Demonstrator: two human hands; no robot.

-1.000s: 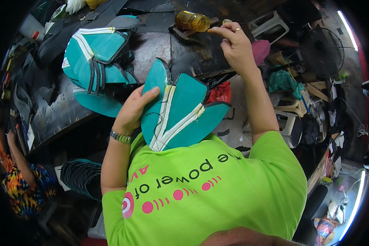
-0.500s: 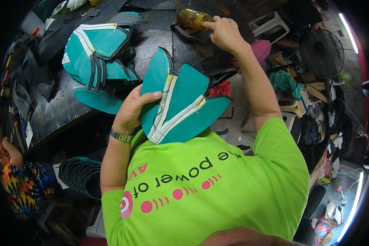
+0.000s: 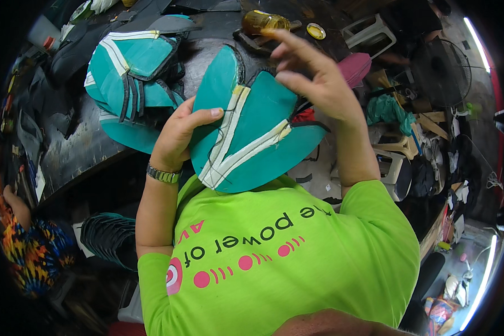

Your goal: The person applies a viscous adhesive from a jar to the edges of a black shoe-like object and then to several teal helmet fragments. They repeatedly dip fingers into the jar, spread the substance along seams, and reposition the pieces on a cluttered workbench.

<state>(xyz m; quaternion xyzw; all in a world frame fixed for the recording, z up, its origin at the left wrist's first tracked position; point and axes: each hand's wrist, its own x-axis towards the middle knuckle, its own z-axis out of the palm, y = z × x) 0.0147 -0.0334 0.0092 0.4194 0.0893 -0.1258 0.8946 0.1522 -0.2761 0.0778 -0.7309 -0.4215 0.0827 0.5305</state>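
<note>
My left hand point(image 3: 179, 131) pinches the left side of a teal panel piece point(image 3: 249, 157), thumb on top and the other fingers hidden behind it. White strips form a V on that piece, and the lobes along its far side have dark edges. Slightly smeared by motion, my right hand point(image 3: 311, 75) hovers above the far right of the piece, fingers apart and holding nothing. Just beyond its fingertips a glass jar point(image 3: 260, 22) with amber-brown contents lies tipped on a dark rest. A stack of similar teal pieces point(image 3: 109, 95) sits on the table to the left.
The dark worktable point(image 3: 95, 148) carries dark scraps point(image 3: 53, 103) at the left. A round yellow-rimmed lid point(image 3: 316, 31) lies right of the jar. To the right are a white plastic stool point(image 3: 369, 33) and a fan point(image 3: 439, 73). Another person's patterned clothing point(image 3: 36, 252) shows at lower left.
My right hand has left the jar's mouth and come nearer, its fingers spreading. The lid beside the jar has come into sight. The teal piece has shifted slightly away from my body.
</note>
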